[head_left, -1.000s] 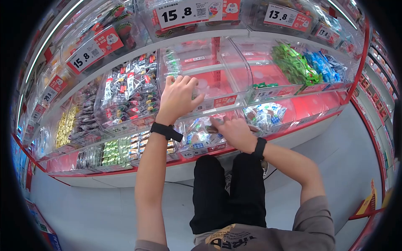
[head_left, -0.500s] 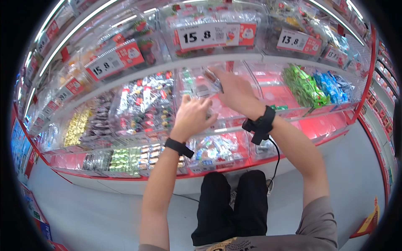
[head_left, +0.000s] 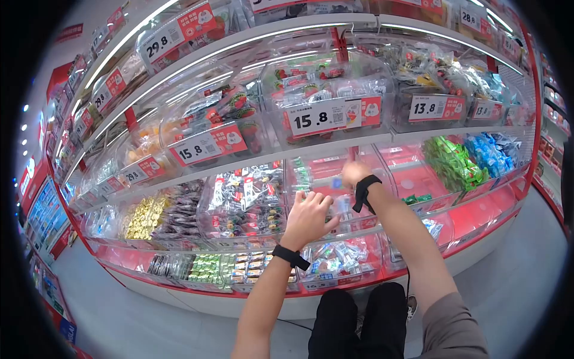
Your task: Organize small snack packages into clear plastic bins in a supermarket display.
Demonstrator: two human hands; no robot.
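Observation:
My left hand (head_left: 310, 219) hovers palm down at the front of a clear bin, fingers spread and loosely bent, with nothing seen in it. Farther in and to the right, my right hand (head_left: 357, 173) is closed, fingers mostly hidden from view. At its fingertips is a small bluish wrapped packet (head_left: 337, 183), smeared by motion. Below the hands, the red-bottomed bin (head_left: 368, 161) holds a row of small green-and-white packets (head_left: 302, 175) along its left side. Left of it, another bin contains dark and red wrapped sweets (head_left: 242, 200).
Green packets (head_left: 454, 164) and blue packets (head_left: 493, 152) lie in the right bins. A shelf edge with price tags (head_left: 323, 118) runs above my hands. Lower front bins hold wrapped sweets (head_left: 338, 260). Gold sweets (head_left: 145, 218) are at the left.
The view has tilted up, so more upper shelves show. My right hand has turned and come nearer the left; the packet at its fingers now appears bluish and blurred. My left hand stays loosely spread.

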